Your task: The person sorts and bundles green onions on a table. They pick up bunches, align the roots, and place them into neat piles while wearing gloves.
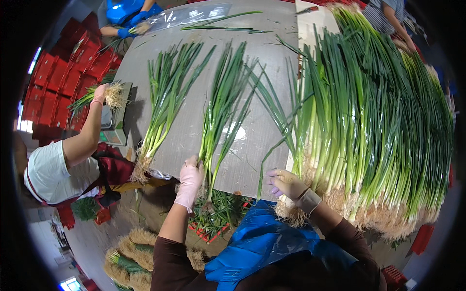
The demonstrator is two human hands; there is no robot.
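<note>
My left hand point(192, 178), in a pale pink glove, is closed around the lower stalks of a bunch of green onions point(214, 123) at the table's near edge; the leaves point away from me and the roots hang over the edge. My right hand point(287, 184), in a thin pale glove with purplish fingertips, is beside the white root ends of some green onions point(296, 160) at the left side of the big pile point(356, 145). Its fingers are bent, and whether they grip a stalk I cannot tell. Another bunch point(160, 98) lies left on the table.
A co-worker's gloved hand point(100, 94) holds a bunch near a scale point(118, 127) at left. Two more people work across the table point(233, 62), one near clear plastic point(193, 14). Red crates point(51, 91) stand far left. A red crate of leaves point(207, 234) and rooted bundles point(127, 262) are below.
</note>
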